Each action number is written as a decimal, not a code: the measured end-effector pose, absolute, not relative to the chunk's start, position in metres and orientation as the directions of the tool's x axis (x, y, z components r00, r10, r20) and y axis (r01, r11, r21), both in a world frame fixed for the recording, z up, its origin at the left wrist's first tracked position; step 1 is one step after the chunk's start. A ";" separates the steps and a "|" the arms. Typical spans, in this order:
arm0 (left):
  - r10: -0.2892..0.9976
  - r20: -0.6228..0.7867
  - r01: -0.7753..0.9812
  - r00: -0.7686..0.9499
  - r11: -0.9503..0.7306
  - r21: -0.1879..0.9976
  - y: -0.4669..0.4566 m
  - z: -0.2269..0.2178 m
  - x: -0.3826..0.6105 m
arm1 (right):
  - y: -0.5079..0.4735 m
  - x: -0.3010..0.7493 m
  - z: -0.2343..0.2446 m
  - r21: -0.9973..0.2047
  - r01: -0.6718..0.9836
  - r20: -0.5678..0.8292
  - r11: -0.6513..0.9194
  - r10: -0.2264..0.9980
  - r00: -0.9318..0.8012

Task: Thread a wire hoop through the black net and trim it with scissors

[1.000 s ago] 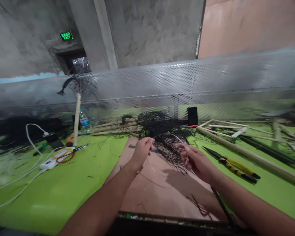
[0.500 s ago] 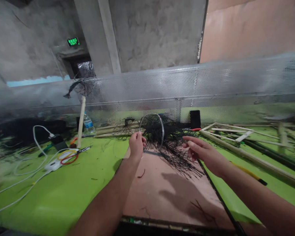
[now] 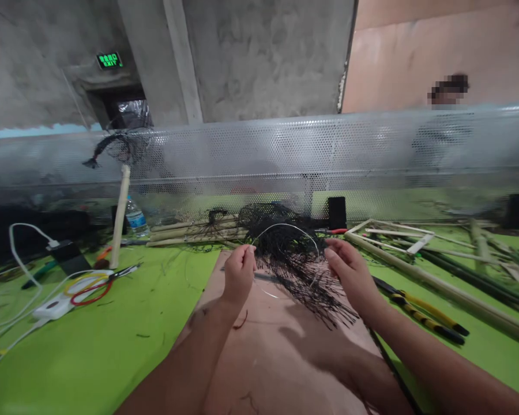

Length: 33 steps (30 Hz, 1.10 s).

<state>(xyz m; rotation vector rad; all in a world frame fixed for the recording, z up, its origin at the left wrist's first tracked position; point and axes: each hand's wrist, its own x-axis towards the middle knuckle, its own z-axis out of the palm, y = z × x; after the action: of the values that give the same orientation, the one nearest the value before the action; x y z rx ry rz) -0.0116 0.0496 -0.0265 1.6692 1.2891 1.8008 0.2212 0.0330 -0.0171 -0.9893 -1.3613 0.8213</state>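
My left hand [image 3: 239, 274] pinches the left side of a thin pale hoop [image 3: 285, 225], held up over the board. At the hoop's right edge my right hand [image 3: 350, 274] has its fingers bent and closed around it, though the contact is hard to make out. Behind and below the hoop a bundle of black stringy fibres [image 3: 303, 282] spreads toward the lower right. It lies on a pinkish board [image 3: 259, 357] on the green table. Yellow-and-black pliers [image 3: 424, 311] lie just right of my right forearm.
Bamboo poles and a strip frame [image 3: 415, 248] occupy the right side. At left are a power strip [image 3: 54, 305] with cables, an upright bamboo piece [image 3: 121, 216] and a water bottle [image 3: 136, 219]. A perforated metal screen [image 3: 259, 150] crosses behind; beyond it stands a person [image 3: 443, 132].
My right hand has moved in to the hoop, its fingers bending. The hoop has turned to face me more, and the view has swung a little to the right.
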 end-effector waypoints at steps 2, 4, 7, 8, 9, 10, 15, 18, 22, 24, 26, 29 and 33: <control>0.780 0.602 0.319 -0.174 -0.534 0.783 0.048 -0.028 -0.010 | 0.032 0.220 -0.017 -0.927 0.004 0.374 0.375 0.926 0.057; 0.805 0.584 0.295 -0.106 -0.536 0.791 0.048 -0.030 -0.006 | 0.031 0.216 -0.019 -0.946 -0.082 0.314 0.313 0.949 -0.004; 0.865 0.501 0.190 -0.024 -0.488 0.852 0.048 -0.032 -0.003 | 0.028 0.209 -0.022 -0.960 -0.162 0.242 0.229 0.968 -0.068; 0.879 0.477 0.158 0.005 -0.472 0.867 0.048 -0.031 -0.003 | 0.026 0.207 -0.023 -0.964 -0.166 0.224 0.207 0.970 -0.090; 0.886 0.463 0.139 0.033 -0.462 0.876 0.047 -0.029 -0.004 | 0.024 0.205 -0.023 -0.969 -0.161 0.207 0.188 0.972 -0.109; 0.885 0.461 0.143 0.061 -0.465 0.874 0.046 -0.026 -0.005 | 0.022 0.203 -0.024 -0.974 -0.152 0.190 0.170 0.973 -0.129; 0.882 0.425 0.241 0.203 -0.466 0.852 0.037 -0.011 -0.011 | 0.012 0.194 -0.024 -0.980 -0.117 0.180 0.160 0.966 -0.186; 0.904 0.321 0.080 0.282 -0.356 0.931 0.038 -0.009 -0.014 | 0.011 0.194 -0.024 -0.977 -0.134 0.189 0.164 0.963 -0.194; 0.902 0.105 -0.110 0.418 -0.065 0.992 0.042 -0.010 -0.022 | 0.016 0.200 -0.023 -0.962 -0.254 0.154 0.101 0.967 -0.202; 0.888 0.025 -0.130 0.460 0.040 0.991 0.043 -0.011 -0.025 | 0.018 0.203 -0.022 -0.946 -0.321 0.119 0.047 0.970 -0.210; 0.875 -0.018 -0.145 0.484 0.100 0.984 0.043 -0.011 -0.025 | 0.019 0.205 -0.022 -0.934 -0.358 0.087 0.006 0.974 -0.210; 0.872 -0.025 -0.174 0.489 0.126 0.977 0.040 -0.010 -0.020 | 0.019 0.206 -0.022 -0.932 -0.363 0.072 -0.008 0.975 -0.208; 0.902 0.013 -0.216 0.432 0.090 0.972 0.037 -0.009 -0.011 | 0.019 0.206 -0.022 -0.942 -0.333 0.089 0.034 0.984 -0.152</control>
<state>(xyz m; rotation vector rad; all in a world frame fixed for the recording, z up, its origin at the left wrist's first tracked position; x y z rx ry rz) -0.0112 0.0365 -0.0089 1.1902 0.7359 0.9535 0.2061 0.0186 -0.0217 -0.8305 -1.1004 1.4215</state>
